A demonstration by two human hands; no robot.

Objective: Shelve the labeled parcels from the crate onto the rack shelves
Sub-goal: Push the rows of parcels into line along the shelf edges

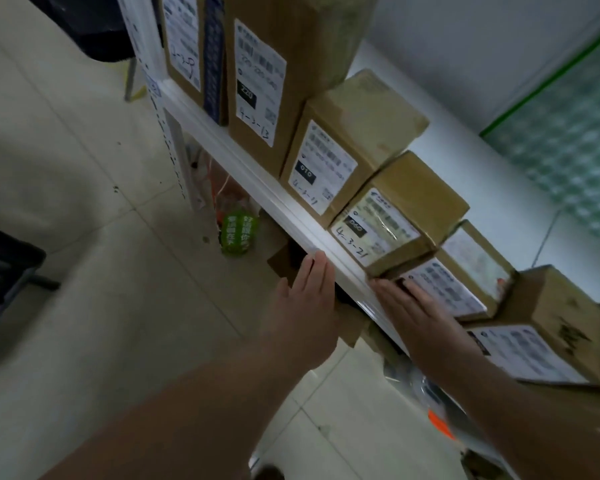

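Note:
A row of brown cardboard parcels with white labels stands on the white rack shelf. My right hand lies flat with straight fingers on the labelled face of a small parcel, just below the parcel marked 4-3-21. My left hand is open, its fingers straight against the shelf's front edge, in front of a brown cardboard piece under the shelf. Another labelled parcel sits to the right. A dark crate shows at the left edge.
Taller parcels fill the shelf's far end. Under the shelf lie a green printed bag and other packets. A dark chair or bin stands on the tiled floor at the upper left. A white wall is behind the rack.

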